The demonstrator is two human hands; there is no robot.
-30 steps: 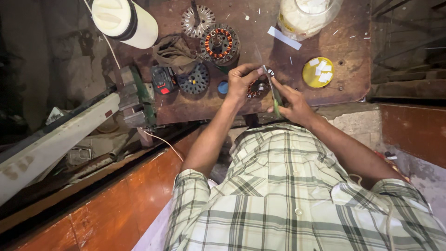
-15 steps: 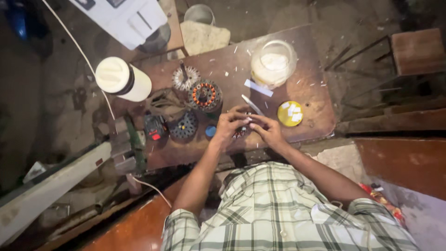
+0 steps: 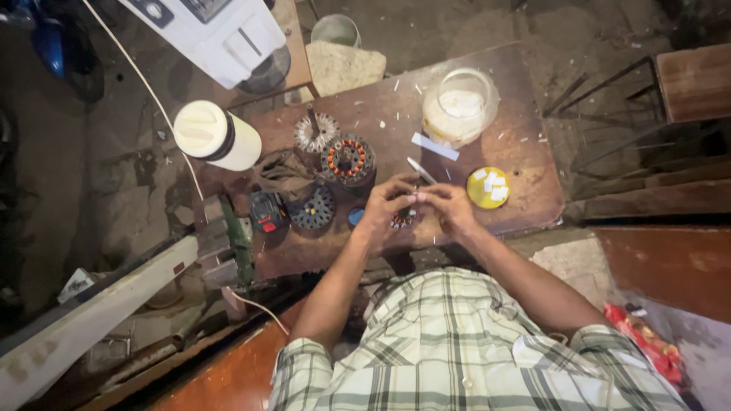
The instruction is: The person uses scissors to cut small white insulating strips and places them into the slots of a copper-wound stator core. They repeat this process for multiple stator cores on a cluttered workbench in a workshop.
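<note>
Low in the frame, a person in a checked shirt is leaning over a small brown table, both hands meeting at the picture's middle. The left hand is curling its fingers around a small round motor winding, which is sitting just under the fingertips at the table's near edge; the right hand is pinching something too small to make out against it. This looks like fine work on the winding's wires or slots, and any next move is calling for steady fingertips and a firm hold. Left of the hands, dark wound cores are lying, a copper-wound one beyond. A yellow lid is resting at right, a clear jar farther up. A white cylinder is standing upper left, above gritty floor.
</note>
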